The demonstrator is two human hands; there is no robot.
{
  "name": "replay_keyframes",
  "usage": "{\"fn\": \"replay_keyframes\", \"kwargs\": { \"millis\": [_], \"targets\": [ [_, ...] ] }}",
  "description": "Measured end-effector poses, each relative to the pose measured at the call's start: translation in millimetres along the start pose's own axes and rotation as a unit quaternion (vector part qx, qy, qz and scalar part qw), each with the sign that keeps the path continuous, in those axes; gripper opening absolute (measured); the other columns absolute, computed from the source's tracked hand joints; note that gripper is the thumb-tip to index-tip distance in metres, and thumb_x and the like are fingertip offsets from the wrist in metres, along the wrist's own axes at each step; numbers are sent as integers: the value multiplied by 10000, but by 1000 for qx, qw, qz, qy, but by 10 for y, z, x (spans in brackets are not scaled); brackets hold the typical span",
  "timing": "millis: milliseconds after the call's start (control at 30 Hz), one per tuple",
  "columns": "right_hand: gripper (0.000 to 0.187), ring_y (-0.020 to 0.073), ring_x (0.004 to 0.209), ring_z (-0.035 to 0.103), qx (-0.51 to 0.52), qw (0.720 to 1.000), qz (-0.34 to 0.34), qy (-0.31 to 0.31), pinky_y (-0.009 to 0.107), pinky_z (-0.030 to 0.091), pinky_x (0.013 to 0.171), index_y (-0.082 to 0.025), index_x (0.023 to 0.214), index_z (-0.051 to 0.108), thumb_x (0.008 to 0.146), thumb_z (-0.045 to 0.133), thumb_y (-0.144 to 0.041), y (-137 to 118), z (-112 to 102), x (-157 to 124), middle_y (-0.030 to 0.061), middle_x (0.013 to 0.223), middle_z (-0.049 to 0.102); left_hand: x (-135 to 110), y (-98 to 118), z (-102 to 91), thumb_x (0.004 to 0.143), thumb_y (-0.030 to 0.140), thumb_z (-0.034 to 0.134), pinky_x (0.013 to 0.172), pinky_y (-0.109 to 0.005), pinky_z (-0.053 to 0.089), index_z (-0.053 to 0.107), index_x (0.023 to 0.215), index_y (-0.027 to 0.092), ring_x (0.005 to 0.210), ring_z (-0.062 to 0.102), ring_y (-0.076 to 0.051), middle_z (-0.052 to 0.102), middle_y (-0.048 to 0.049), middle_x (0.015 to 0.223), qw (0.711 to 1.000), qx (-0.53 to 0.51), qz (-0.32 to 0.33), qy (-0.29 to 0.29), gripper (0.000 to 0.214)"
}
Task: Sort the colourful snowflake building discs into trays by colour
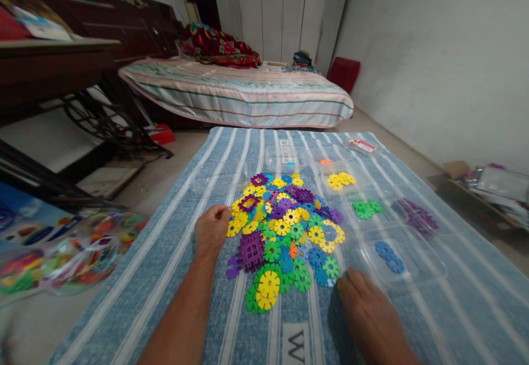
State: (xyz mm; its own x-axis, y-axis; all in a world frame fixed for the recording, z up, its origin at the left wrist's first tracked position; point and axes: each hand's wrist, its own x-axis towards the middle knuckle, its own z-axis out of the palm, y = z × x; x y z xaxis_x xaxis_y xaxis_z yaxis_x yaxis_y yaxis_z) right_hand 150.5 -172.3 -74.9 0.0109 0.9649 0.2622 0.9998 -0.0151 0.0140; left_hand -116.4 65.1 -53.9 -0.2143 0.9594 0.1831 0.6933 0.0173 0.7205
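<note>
A heap of notched plastic snowflake discs [291, 216] in yellow, green, blue and purple lies mid-table, mixed with square purple pieces [251, 250]. At its left edge, my left hand [211, 229] is closed, fingers curled beside some yellow discs [236, 223]; what it pinches, if anything, is hidden. My right hand [367, 307] is closed low at the heap's right, near blue discs [317, 256]. A sliver of yellow shows at its fingertips, apparently the edge of a yellow disc mostly covered by the fingers.
Clear plastic tubs stand right of the heap: one holds blue discs [389, 257], others green discs [367, 208], yellow discs [341, 180] and purple pieces [418, 216]. A lidded box [362, 145] sits at the far corner. Bags of colourful pieces [88, 252] lie left of the striped tablecloth [165, 255].
</note>
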Motion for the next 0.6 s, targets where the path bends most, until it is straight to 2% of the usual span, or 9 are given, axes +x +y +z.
{"fn": "replay_keyframes", "kwargs": {
  "millis": [233, 333, 400, 467, 500, 533, 600],
  "targets": [
    [239, 165, 644, 511, 20, 999, -16, 21, 285, 383, 602, -208, 722, 573, 740, 453, -2, 8, -81, 44, 24, 702, 560, 1, 8, 6, 726, 414, 495, 652, -238, 462, 663, 740, 210, 677, 620, -159, 689, 3, 706, 1000, -6, -2, 3, 264],
    [235, 128, 541, 468, 42, 998, -39, 22, 259, 325, 535, -207, 655, 546, 790, 441, -47, 43, -254, 246, 2, 640, 529, 5, 0, 9, 726, 414, 496, 661, -238, 464, 664, 741, 209, 672, 619, -156, 694, 3, 722, 1000, -5, 0, 3, 266],
    [263, 120, 535, 473, 35, 998, -49, 35, 252, 312, 526, -202, 645, 550, 833, 416, -77, 138, -424, 507, 4, 635, 538, 7, 0, 7, 727, 412, 495, 666, -240, 464, 666, 746, 206, 674, 619, -157, 695, -1, 730, 1000, -4, 1, 3, 268],
    [279, 130, 602, 525, 5, 995, -42, 90, 246, 335, 557, -190, 699, 589, 883, 389, -124, 301, -608, 841, 24, 689, 584, 8, 6, 0, 728, 406, 494, 667, -240, 461, 667, 747, 206, 684, 622, -159, 694, -4, 728, 1000, -2, 3, 1, 265],
    [264, 138, 660, 556, -10, 992, -23, 127, 243, 355, 584, -180, 799, 623, 907, 383, -159, 397, -693, 1011, 38, 765, 621, 8, 8, -3, 729, 404, 493, 666, -240, 460, 667, 745, 207, 687, 623, -161, 694, -5, 725, 1000, -1, 4, 1, 263],
    [248, 145, 678, 569, -19, 983, 14, 180, 243, 367, 588, -168, 888, 635, 921, 396, -224, 494, -767, 1164, 51, 818, 642, 8, 10, -6, 729, 402, 493, 662, -240, 460, 666, 741, 208, 689, 625, -162, 694, -5, 721, 1000, 1, 4, 1, 261],
    [288, 168, 742, 594, -17, 970, 65, 232, 252, 391, 608, -147, 1033, 620, 923, 410, -311, 650, -865, 1379, 80, 903, 658, 5, 7, -9, 729, 408, 494, 653, -239, 461, 665, 734, 211, 688, 627, -163, 695, -5, 719, 1000, 2, 6, 0, 261]
  ]
}}
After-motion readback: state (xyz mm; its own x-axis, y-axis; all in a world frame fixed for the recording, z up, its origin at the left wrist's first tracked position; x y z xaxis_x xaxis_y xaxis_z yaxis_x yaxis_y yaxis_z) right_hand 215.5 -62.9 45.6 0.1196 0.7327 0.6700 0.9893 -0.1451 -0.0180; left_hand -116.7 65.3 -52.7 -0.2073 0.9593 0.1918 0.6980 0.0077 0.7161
